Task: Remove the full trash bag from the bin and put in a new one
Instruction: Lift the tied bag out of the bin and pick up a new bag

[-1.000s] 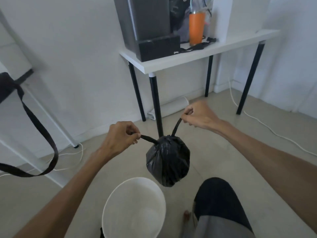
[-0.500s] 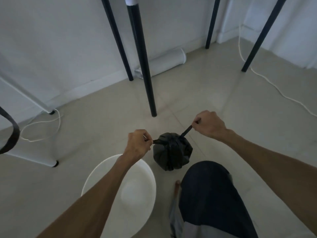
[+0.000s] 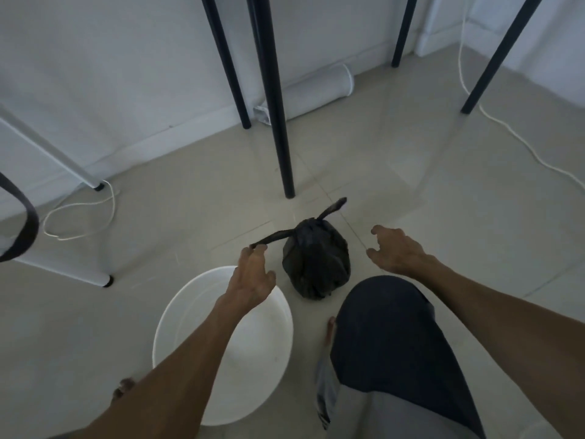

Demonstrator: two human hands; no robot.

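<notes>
The full black trash bag (image 3: 316, 261), tied at the top, sits on the tiled floor just in front of my knee. My left hand (image 3: 253, 277) hangs over the bin's far rim, fingertips pinching the end of the bag's left tie strip. The right tie strip sticks up free. My right hand (image 3: 395, 251) hovers to the right of the bag, fingers spread, holding nothing. The white round bin (image 3: 190, 343) stands at the lower left with no liner visible inside; my left forearm crosses over it.
A black table leg (image 3: 278, 122) stands just beyond the bag, with more legs behind it. A white roll (image 3: 316, 90) lies by the wall. White cables (image 3: 522, 141) trail on the floor. A white stand foot (image 3: 104, 278) sits left of the bin, and a black strap (image 3: 22, 223) hangs at the left edge.
The bag came down from the air onto the floor. My right hand let go of its tie strip and opened. My view tilted downward.
</notes>
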